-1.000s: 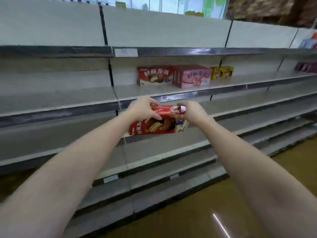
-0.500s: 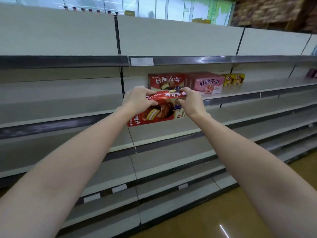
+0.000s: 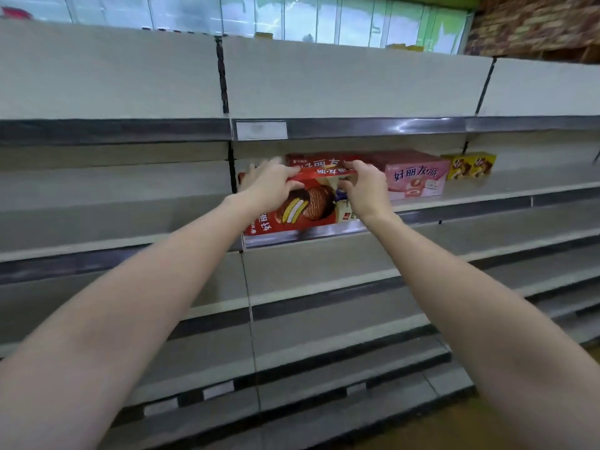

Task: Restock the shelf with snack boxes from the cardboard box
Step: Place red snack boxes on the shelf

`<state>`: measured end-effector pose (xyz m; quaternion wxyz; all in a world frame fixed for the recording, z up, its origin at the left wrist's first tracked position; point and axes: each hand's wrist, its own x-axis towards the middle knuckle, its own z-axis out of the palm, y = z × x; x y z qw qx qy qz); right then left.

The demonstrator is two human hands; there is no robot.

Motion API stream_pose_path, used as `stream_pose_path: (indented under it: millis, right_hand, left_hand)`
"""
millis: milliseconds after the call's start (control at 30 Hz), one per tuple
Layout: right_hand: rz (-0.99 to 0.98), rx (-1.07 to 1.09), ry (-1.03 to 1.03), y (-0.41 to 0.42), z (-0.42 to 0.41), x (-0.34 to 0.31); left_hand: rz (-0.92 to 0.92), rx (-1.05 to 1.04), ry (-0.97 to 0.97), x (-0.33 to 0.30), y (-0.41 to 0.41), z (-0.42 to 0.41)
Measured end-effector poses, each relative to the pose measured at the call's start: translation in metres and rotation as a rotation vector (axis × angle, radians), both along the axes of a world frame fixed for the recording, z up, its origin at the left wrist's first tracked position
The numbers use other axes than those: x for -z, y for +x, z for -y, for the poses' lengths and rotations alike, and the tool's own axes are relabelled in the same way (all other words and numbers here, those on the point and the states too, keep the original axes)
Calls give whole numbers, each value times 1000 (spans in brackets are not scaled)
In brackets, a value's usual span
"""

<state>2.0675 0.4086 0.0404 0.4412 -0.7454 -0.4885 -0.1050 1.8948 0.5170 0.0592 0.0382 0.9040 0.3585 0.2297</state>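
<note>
I see the held snack box (image 3: 302, 206) at the shelf (image 3: 487, 198) front edge — left hand (image 3: 269, 186) and right hand (image 3: 365, 190) on its top. Behind stands another box (image 3: 319, 161); right of it a third (image 3: 417, 180), then a small box (image 3: 469, 165).

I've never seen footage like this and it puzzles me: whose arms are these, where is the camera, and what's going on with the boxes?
There is no machine here. The camera sits on a person's head and looks forward and down, so the two bare arms reaching out are that person's own.

The left hand and right hand both grip one red chocolate pie box by its top edge, at the front of a grey store shelf. Whether its base already rests on the shelf is hard to tell.

On that same shelf stand another red box just behind the held one, a pink box to its right, and a yellow box farther right. The cardboard supply box is out of view.
</note>
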Motion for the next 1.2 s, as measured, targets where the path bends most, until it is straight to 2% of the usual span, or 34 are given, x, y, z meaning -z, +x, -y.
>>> stream_pose_path:
  millis: [100, 367, 533, 633, 900, 1067, 1200]
  right_hand:
    - [-10, -7, 7, 23, -23, -2]
    - [-26, -23, -66, 81, -65, 12]
    - [28, -174, -249, 114, -79, 22]
    - [146, -126, -345, 130, -90, 32]
    - [205, -115, -244, 153, -122, 52]
    - [249, -108, -189, 165, -129, 61]
    - [275, -78, -237, 173, -135, 58]
  left_hand:
    - [-92, -61, 93, -6, 22, -15]
    - [-105, -85, 66, 9, 80, -59]
    - [-201, -127, 96, 28, 116, -73]
    - [-277, -170, 180, 30, 131, -78]
    - [-281, -197, 309, 34, 143, -94]
    - [-309, -107, 385, 41, 143, -99]
    - [-341, -72, 422, 45, 141, -106]
